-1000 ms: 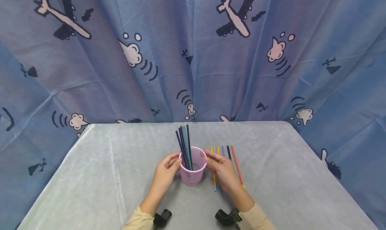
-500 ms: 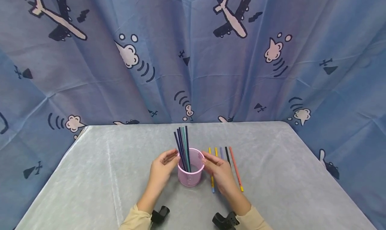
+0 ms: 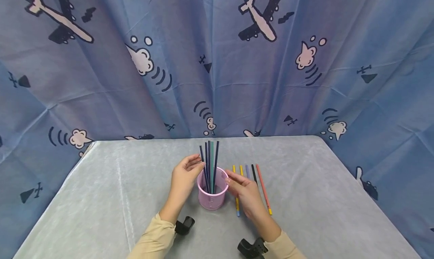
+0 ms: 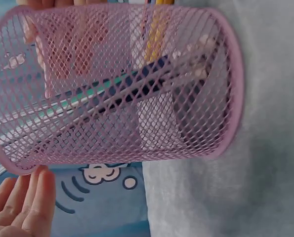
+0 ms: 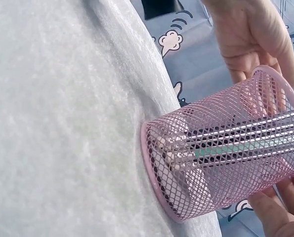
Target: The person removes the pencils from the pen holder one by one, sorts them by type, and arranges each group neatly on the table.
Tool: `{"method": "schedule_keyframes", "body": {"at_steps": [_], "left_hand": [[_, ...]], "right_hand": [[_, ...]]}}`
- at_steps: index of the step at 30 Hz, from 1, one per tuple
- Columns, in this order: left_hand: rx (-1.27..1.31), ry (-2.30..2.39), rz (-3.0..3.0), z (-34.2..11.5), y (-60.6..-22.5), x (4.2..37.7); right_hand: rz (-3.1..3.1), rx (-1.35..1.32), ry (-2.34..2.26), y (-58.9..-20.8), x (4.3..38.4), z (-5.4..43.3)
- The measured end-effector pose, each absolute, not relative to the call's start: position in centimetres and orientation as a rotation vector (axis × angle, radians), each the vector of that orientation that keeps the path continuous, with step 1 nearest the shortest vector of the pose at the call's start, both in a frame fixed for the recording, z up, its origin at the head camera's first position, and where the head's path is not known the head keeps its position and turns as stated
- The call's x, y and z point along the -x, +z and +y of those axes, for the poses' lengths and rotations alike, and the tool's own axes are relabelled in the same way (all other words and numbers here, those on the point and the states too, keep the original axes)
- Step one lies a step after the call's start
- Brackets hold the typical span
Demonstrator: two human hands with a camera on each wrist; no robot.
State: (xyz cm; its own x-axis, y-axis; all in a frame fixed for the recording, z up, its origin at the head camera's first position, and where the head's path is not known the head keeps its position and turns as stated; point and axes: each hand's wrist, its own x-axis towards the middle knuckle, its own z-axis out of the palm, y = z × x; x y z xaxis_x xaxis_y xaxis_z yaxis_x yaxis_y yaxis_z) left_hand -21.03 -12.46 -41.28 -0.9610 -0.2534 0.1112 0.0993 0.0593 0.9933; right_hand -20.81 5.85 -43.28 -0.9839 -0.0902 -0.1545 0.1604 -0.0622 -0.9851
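A pink mesh pencil cup stands upright on the table. Several dark blue pencils and a teal pencil stand inside it, their tops well above the rim. My left hand is raised at the left of the cup, its fingertips beside the leftmost pencil; whether they touch it I cannot tell. Straight fingers of this hand show past the rim in the left wrist view. At the cup's right side my right hand holds the rim, thumb in front and fingers behind. Mesh partly veils its fingers.
To the right of the cup lie two yellow pencils, a purple pencil, a black pencil and a red pencil, partly behind my right hand. A patterned blue curtain hangs behind the grey-covered table.
My left hand has left the rim and risen toward the pencil tops. The pencils in the cup have spread and stand more upright. My right hand stays at the rim.
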Motion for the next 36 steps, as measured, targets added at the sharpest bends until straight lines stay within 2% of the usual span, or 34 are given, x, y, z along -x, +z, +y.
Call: {"method": "schedule_keyframes", "body": {"at_steps": [25,36], "left_hand": [[-0.186,-1.815,-2.205,-12.3,-40.8,22.8],[-0.205,-1.926,-2.078,-12.4,-40.1,22.8]], "right_hand": [[2.032,-0.053,-2.156,-43.5,20.7,6.1],[2.022,-0.055,-2.165,-43.5,20.7,6.2]]}}
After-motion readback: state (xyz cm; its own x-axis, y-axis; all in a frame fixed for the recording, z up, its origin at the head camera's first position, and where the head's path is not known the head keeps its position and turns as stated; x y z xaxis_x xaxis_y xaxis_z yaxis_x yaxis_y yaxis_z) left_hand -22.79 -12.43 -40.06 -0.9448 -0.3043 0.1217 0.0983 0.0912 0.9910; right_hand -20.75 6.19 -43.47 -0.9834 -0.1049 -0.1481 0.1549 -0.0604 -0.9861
